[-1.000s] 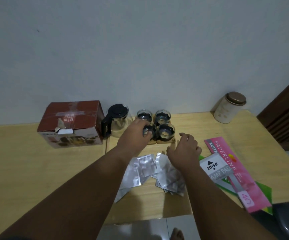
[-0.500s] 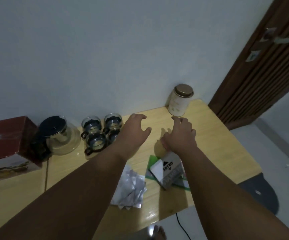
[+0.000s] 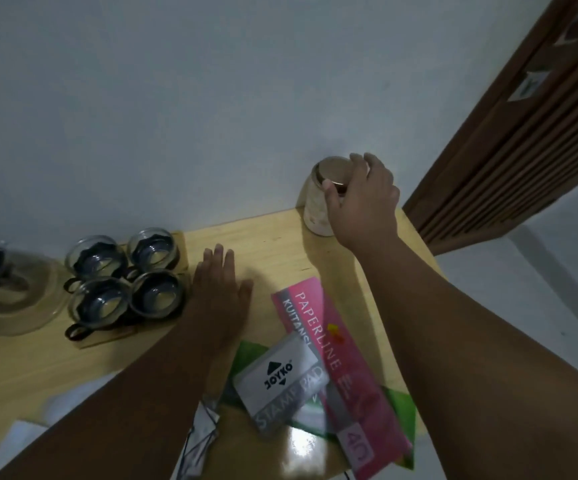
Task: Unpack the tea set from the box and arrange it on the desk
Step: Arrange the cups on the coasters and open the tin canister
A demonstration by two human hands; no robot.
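Right hand (image 3: 363,199) curled over the jar (image 3: 313,209) at the desk's (image 3: 280,244) one o'clock, apparently gripping its lid; left hand (image 3: 218,289) flat, fingers straight, with glass cups (image 3: 98,301) and teapot (image 3: 13,296) at its nine o'clock.

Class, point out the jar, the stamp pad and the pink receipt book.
jar (image 3: 315,209), head view, pale side wall.
stamp pad (image 3: 280,375), head view, grey lid.
pink receipt book (image 3: 310,317), head view, printed cover.
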